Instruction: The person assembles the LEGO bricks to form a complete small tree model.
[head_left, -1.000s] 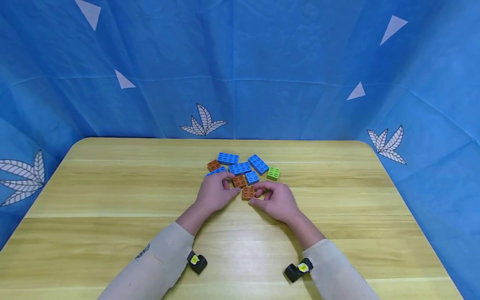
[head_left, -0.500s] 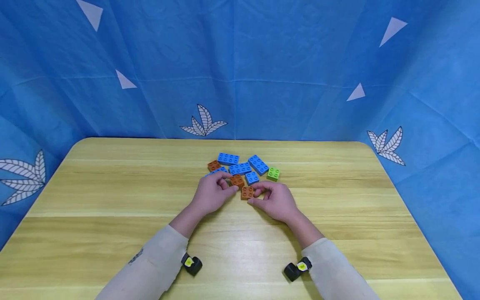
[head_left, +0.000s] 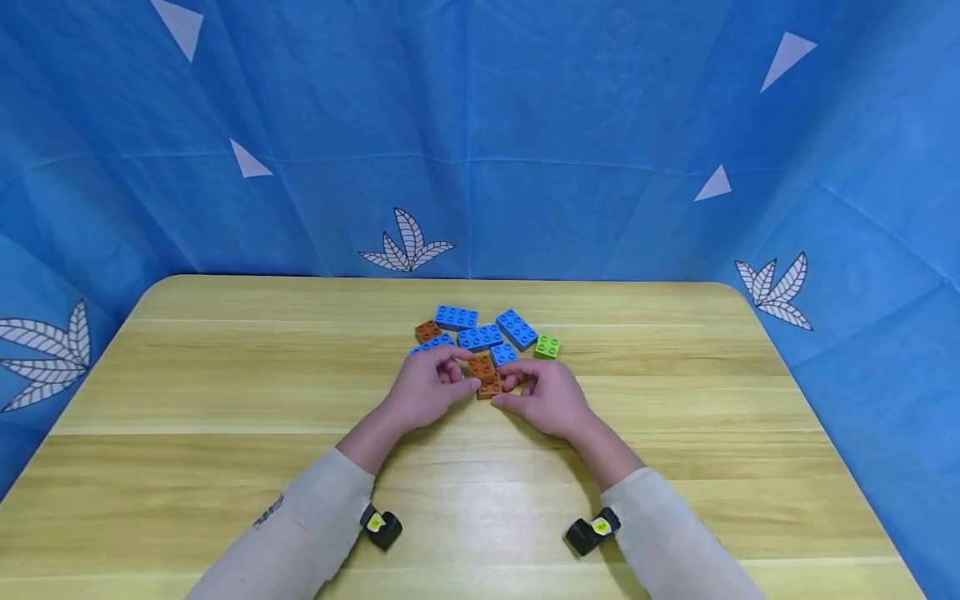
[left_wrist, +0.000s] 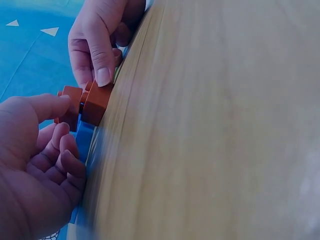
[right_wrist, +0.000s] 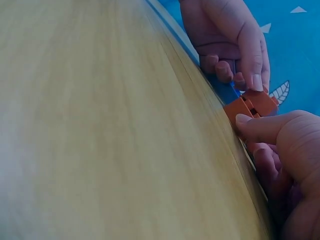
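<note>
In the head view my left hand point(head_left: 423, 387) pinches an orange-brown toy building brick point(head_left: 481, 366) between thumb and fingers. This brick is raised and overlaps a second orange-brown brick point(head_left: 487, 390), which my right hand point(head_left: 553, 400) pinches from the right, down on the table. From the left wrist view, the left hand's brick point(left_wrist: 70, 102) sits slightly tilted against the studs of the right hand's brick point(left_wrist: 98, 103). Some studs of the lower brick still show in the right wrist view, beside the right thumb point(right_wrist: 260, 128).
Behind the hands lie several blue bricks point(head_left: 480, 337), another orange-brown brick point(head_left: 428, 332) and a green brick point(head_left: 547, 347). A small blue brick point(head_left: 504, 354) is close by the right fingertips. The wooden table point(head_left: 225, 358) ends at a blue patterned cloth point(head_left: 570, 208).
My left hand has lifted its orange-brown brick off the table and brought it right, over the other orange-brown brick. The right hand's brick has slid slightly left.
</note>
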